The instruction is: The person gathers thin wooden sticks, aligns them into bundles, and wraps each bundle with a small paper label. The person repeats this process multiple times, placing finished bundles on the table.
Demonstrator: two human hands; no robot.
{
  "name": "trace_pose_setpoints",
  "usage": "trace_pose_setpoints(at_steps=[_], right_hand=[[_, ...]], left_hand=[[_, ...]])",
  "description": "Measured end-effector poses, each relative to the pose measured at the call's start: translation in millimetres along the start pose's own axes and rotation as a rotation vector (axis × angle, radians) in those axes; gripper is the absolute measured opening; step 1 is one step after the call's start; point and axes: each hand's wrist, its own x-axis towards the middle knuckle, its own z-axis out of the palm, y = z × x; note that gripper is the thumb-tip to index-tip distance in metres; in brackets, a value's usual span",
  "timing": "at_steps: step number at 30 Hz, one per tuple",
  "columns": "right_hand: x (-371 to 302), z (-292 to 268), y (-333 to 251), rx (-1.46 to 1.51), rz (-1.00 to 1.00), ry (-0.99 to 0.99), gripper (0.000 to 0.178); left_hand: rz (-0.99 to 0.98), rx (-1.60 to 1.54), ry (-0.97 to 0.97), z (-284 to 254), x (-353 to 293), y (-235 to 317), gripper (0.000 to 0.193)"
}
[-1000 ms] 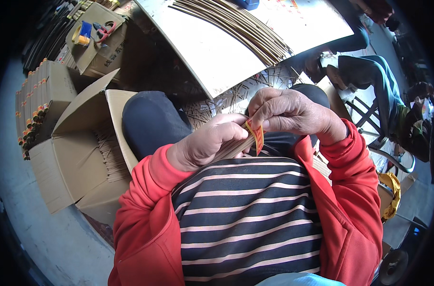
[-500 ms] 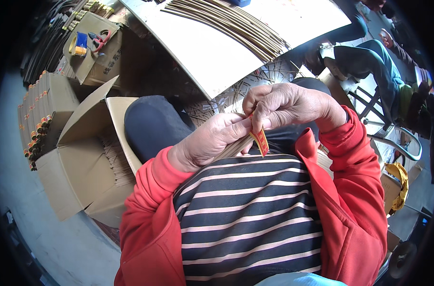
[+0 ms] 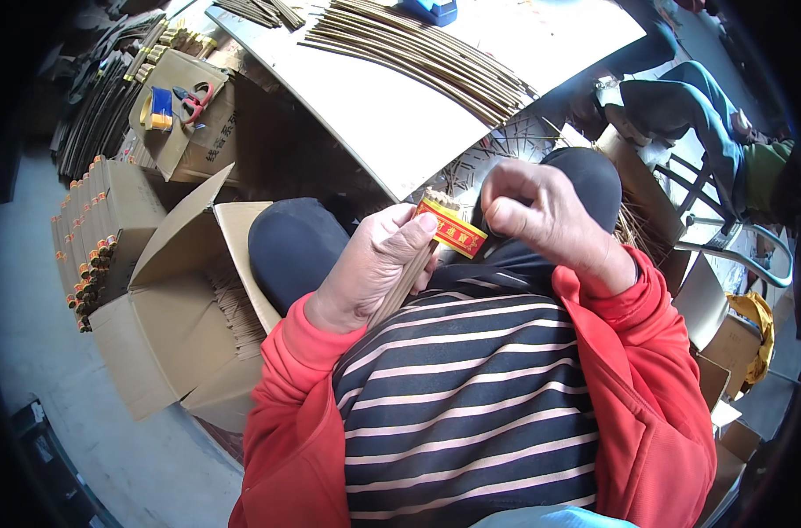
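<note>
My left hand (image 3: 365, 264) is closed around a bundle of thin brown incense sticks (image 3: 398, 289) above my lap. Its thumb presses a red and yellow paper label (image 3: 457, 233) against the bundle near the upper end. The label's right part sticks out free of the sticks. To the right of the label is my right hand (image 3: 545, 216), raised and apart from it. Its fingers are loosely curled, the thumb stands off from them, and nothing shows between them.
A white table (image 3: 400, 145) ahead carries long brown sticks (image 3: 427, 57) and a blue object (image 3: 435, 9). An open carton (image 3: 158, 339) with sticks stands left, beside labelled bundles (image 3: 88, 238). Pliers with red handles (image 3: 193, 104) and a tape roll (image 3: 157, 110) lie on another box. Another person sits at right.
My right hand has let go of the label and moved right. The label now lies across the bundle under my left thumb, and the bundle stands more upright. The view has shifted slightly.
</note>
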Motion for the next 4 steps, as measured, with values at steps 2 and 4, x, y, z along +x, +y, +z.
trace_pose_setpoints(at_steps=[2, 4], right_hand=[[-3.5, 19.3, 4.6, -0.177, -0.095, 0.039, 0.06], [-1.7, 31.3, 9.7, -0.097, -0.091, 0.091, 0.051]], left_hand=[[0.019, 0.017, 0.038, 5.6, 1.7, 1.5, 0.032], [0.007, 0.039, 0.011, 3.1, 3.9, -1.9, 0.036]])
